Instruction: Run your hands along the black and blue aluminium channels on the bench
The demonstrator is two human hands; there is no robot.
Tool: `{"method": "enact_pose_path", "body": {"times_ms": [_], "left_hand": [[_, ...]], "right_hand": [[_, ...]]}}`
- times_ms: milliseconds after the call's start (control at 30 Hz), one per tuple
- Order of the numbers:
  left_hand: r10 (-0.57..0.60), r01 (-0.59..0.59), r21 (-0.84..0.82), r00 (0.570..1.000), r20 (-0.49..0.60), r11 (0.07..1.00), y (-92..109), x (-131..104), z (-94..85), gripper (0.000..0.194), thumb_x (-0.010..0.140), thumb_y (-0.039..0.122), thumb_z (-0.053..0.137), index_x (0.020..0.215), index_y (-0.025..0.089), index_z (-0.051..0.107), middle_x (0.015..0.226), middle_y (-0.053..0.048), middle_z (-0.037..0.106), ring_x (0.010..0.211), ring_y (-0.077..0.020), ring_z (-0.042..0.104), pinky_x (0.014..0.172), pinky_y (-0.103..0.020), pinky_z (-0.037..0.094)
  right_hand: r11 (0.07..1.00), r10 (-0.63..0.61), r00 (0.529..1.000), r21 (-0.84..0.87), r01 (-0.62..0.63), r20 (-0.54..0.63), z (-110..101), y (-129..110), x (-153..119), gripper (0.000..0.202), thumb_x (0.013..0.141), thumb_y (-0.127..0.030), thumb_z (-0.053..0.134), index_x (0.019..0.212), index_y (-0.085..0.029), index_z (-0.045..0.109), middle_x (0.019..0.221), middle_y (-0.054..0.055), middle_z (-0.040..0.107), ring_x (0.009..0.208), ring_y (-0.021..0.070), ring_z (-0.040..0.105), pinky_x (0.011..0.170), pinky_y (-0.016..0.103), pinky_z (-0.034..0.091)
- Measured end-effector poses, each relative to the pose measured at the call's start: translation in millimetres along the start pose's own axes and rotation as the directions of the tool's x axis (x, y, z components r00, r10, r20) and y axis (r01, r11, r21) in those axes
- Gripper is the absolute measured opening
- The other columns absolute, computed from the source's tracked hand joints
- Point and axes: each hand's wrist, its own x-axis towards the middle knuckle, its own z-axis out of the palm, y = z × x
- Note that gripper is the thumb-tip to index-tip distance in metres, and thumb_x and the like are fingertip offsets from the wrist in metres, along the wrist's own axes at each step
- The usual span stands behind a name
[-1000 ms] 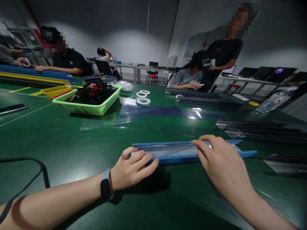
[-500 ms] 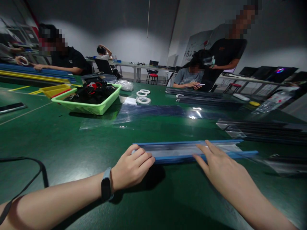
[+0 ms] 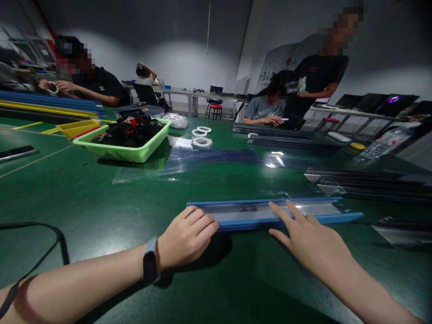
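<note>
A long blue channel-shaped strip (image 3: pixel 249 222) with a pale, shiny inside lies on the green tabletop in front of me. My left hand (image 3: pixel 189 231) is closed around its left end, the fingers curled over the rim. Over the right half of the strip my right hand (image 3: pixel 307 231) is spread, two fingertips on or just above the clear film (image 3: pixel 286 200) inside it. The thumb is apart, near the strip's front edge. What lies under my left fingers is hidden.
Clear plastic sheets (image 3: pixel 216 159) lie beyond the strip. A green basket (image 3: pixel 148 150) of dark items stands back left, near white tape rolls (image 3: pixel 201 141). Dark strips (image 3: pixel 367 182) lie at right, a phone (image 3: pixel 16 153) far left. Co-workers (image 3: pixel 101 85) sit and stand around.
My right hand has shifted slightly left along the strip, its fingers more spread. My left hand stays at the end. At the back left, a co-worker has brought both hands to a tape roll.
</note>
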Motion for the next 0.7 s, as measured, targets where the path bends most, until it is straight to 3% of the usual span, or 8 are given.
{"method": "enact_pose_path", "body": {"times_ms": [233,333,467,600,700], "left_hand": [[-0.020,0.020,-0.031,0.999,0.025,0.999,-1.0,-1.8,2.1,0.022,0.080,0.013,0.041,0.098,0.015,0.054,0.091,-0.006,0.058,0.080,-0.0176,0.049,0.071,-0.034,0.040],[-0.016,0.018,-0.040,0.999,0.036,0.999,-1.3,-1.9,2.6,0.023,0.080,0.013,0.041,0.099,0.015,0.054,0.091,-0.006,0.058,0.081,-0.0176,0.049,0.071,-0.034,0.041],[-0.019,0.021,-0.053,0.999,0.032,0.998,-1.1,-0.5,3.0,0.023,0.080,0.013,0.042,0.099,0.016,0.053,0.090,-0.006,0.058,0.081,-0.0172,0.050,0.071,-0.033,0.041],[-0.050,0.048,-0.105,0.999,-0.019,0.993,-0.8,-1.4,1.1,0.022,0.079,0.016,0.043,0.100,0.016,0.052,0.090,-0.006,0.059,0.082,-0.0169,0.051,0.073,-0.034,0.042],[-0.114,0.098,-0.191,0.991,-0.073,0.977,-3.4,-3.8,-4.6,0.037,0.077,0.030,0.050,0.110,0.014,0.045,0.104,-0.010,0.055,0.093,-0.0209,0.050,0.080,-0.038,0.041]], "right_hand": [[0.996,-0.090,0.995,0.010,0.090,-0.036,-11.7,3.3,3.8,0.055,0.074,-0.049,0.051,0.116,-0.014,0.051,0.092,0.018,0.060,0.086,0.0329,0.052,0.062,0.043,0.044],[0.991,-0.122,0.991,0.049,0.125,-0.060,-17.9,-2.8,6.5,0.057,0.072,-0.049,0.053,0.118,-0.014,0.049,0.101,0.017,0.057,0.089,0.0329,0.051,0.066,0.045,0.044],[0.955,-0.193,0.975,0.206,0.213,-0.111,-26.3,-15.3,12.3,0.057,0.072,-0.049,0.055,0.118,-0.016,0.046,0.121,0.016,0.047,0.110,0.0330,0.041,0.084,0.049,0.038],[0.821,-0.336,0.936,0.455,0.344,-0.103,-32.0,-23.4,27.0,0.065,0.068,-0.057,0.054,0.120,-0.019,0.042,0.134,0.012,0.034,0.124,0.0278,0.026,0.098,0.048,0.028],[0.713,-0.414,0.907,0.591,0.377,-0.079,-32.5,-27.0,45.1,0.082,0.062,-0.061,0.056,0.129,-0.021,0.031,0.138,0.010,0.028,0.128,0.0272,0.018,0.102,0.049,0.019]]}}
